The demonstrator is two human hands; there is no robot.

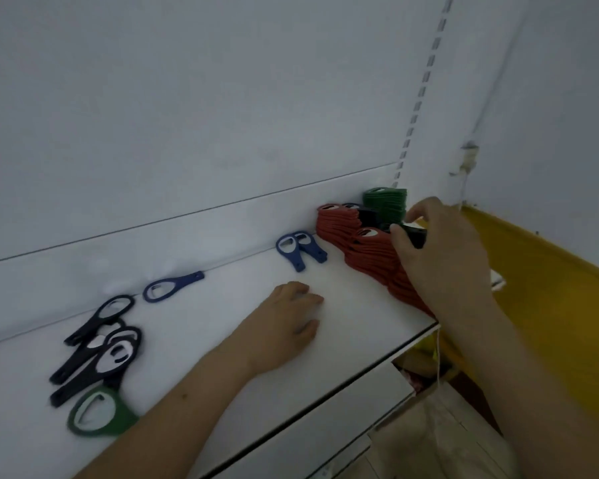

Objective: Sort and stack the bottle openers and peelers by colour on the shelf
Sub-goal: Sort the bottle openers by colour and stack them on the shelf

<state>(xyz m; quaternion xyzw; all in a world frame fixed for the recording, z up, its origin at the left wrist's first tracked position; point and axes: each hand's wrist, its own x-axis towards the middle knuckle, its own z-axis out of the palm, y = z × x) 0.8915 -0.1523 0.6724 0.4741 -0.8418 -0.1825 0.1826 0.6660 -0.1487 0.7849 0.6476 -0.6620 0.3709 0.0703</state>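
**Right hand on a black piece at the crowded end of the shelf**

We see our right hand (440,243) at the right end of the shelf (343,340), fingers curled round a black piece (416,236) that sits among the stacks there; whether it is an opener or a peeler we cannot tell. Our left hand (291,323) rests on the shelf near its front edge, fingers loosely bent and holding nothing.

The sorted goods crowd the right rear corner: a green stack (386,202) against the back panel, red stacks (363,250) fanning forward from it toward the front edge. Two blue openers (300,248) lie just beside the red ones. Toward the left end lie a lone blue opener (172,286), a loose heap of dark openers (101,350) and a green opener (99,414) near the front edge.

The risk, as we judge it, lies with the red stacks. They lean and overlap, and the foremost reaches the shelf's front right corner under our wrist. A careless pull on the black piece could drag them over the edge. The green stack is tall and close, so a knock from our fingers might topple it.
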